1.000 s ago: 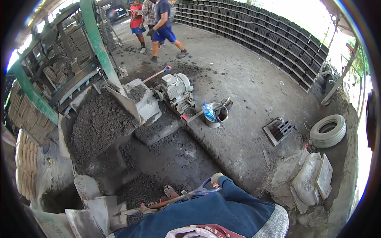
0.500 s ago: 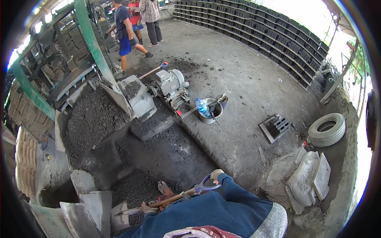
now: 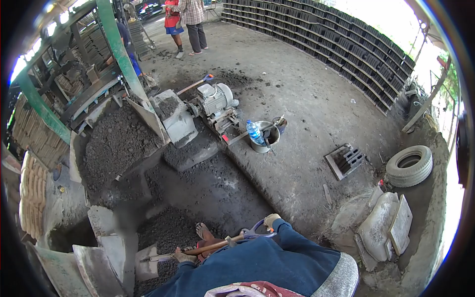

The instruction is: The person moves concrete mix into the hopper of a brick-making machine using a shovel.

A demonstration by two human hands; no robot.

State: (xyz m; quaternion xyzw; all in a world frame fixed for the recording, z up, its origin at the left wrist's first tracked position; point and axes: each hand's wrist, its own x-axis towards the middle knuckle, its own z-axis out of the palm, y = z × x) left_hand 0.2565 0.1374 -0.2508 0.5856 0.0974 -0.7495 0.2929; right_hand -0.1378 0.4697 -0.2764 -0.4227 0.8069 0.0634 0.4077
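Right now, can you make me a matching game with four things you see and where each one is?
Things:
1. shovel
2. water bottle
3. tyre
4. motor

Places:
A. lying flat on the ground at the far right
B. held in the left hand and right hand
C. leaning in the metal bucket
D. beside the hopper of dark mix

Pairs: 1-B, 2-C, 3-A, 4-D
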